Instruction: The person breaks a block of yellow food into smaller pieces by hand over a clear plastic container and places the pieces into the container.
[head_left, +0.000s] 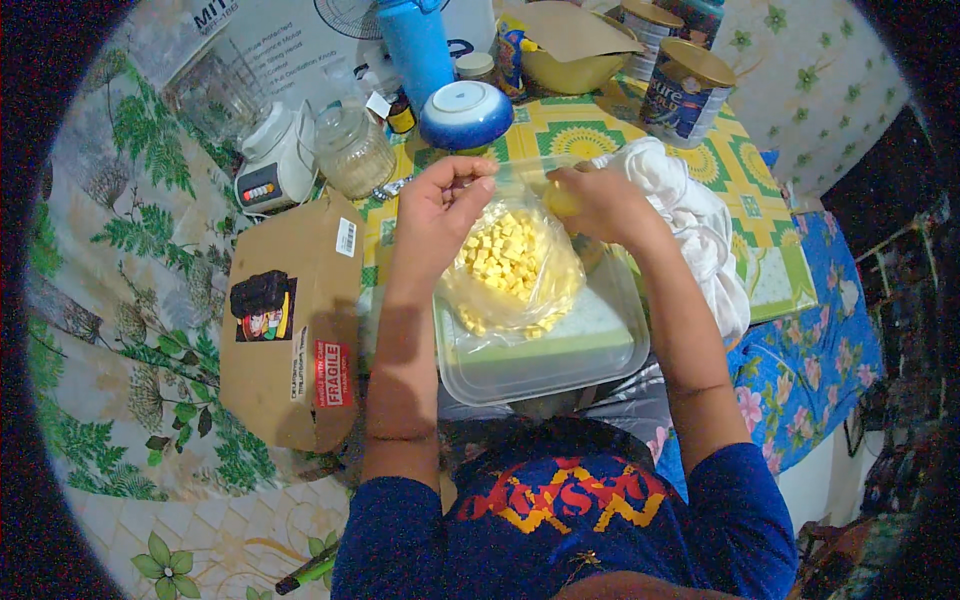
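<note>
A clear plastic bag (555,285) of small yellow cubes (505,262) rests in a clear rectangular plastic tub (610,365) in front of me. At the bag's upper left, my left hand (447,208) is closed, its fingers and thumb pinched together by the bag's mouth; it seems to grip the thin plastic edge. Over the bag's upper right, my right hand (598,203) curls around a yellow lump (562,200), mostly hidden by the fingers. Whether that lump is one piece or several cannot be made out.
Left of the tub stands a cardboard box (290,330). Behind are a blender base (272,165), a glass jar (353,155), a blue bowl (466,115), a blue tumbler (415,50) and a tin can (685,95). A white cloth (690,220) lies right, beside my right forearm.
</note>
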